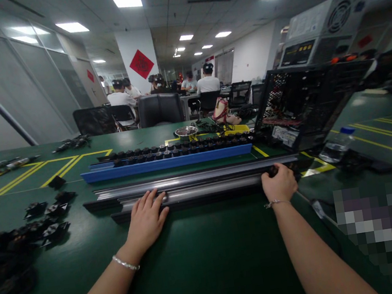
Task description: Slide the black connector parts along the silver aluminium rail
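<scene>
Two long black channels with silver metal inner faces lie side by side across the green table: the near channel (pixel 213 191) and the far channel (pixel 193 180). My left hand (pixel 147 215) rests on the left part of the near channel, fingers spread and flat. Toward its right end, my right hand (pixel 280 182) is closed with curled fingers around something small and dark, mostly hidden by the fingers. Beyond the channels lies a blue rail (pixel 169 163), with rows of black round-topped parts (pixel 174 149) along it.
Loose black parts (pixel 5 254) are heaped at the left. An open computer case (pixel 296 107) with power supply units (pixel 322 32) on top stands at the right, beside a water bottle (pixel 336 145). A metal dish (pixel 186 131) sits behind the rail. Several people sit farther back.
</scene>
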`<state>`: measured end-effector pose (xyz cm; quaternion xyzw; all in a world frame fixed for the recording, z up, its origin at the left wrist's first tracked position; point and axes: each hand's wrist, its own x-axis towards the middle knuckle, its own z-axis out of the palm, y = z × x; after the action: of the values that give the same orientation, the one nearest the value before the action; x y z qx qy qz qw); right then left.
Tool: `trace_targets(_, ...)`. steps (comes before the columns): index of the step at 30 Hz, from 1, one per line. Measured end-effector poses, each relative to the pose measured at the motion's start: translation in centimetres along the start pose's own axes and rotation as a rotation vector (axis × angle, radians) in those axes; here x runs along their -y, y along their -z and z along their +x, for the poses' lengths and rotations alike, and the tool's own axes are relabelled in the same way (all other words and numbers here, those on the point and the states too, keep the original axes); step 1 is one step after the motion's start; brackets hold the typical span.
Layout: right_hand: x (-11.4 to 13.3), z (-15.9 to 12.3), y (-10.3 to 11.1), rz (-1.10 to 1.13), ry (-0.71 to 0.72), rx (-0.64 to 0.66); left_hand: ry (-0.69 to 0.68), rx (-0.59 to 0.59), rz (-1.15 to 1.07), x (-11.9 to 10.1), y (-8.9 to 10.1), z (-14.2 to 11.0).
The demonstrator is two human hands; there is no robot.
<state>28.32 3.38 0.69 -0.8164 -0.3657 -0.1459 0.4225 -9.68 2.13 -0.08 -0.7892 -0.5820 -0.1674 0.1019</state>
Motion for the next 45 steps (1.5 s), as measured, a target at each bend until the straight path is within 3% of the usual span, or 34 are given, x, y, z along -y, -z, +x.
trace_targets(22,1.2,-0.5,0.5,0.157,-0.051,0.09,-0.005,0.006,0.024,0.0,0.1,0.0)
trace_targets(45,0.9,-0.6,-0.5,0.201,0.064,0.075,-0.022,0.013,0.053,-0.2,0.5,0.0)
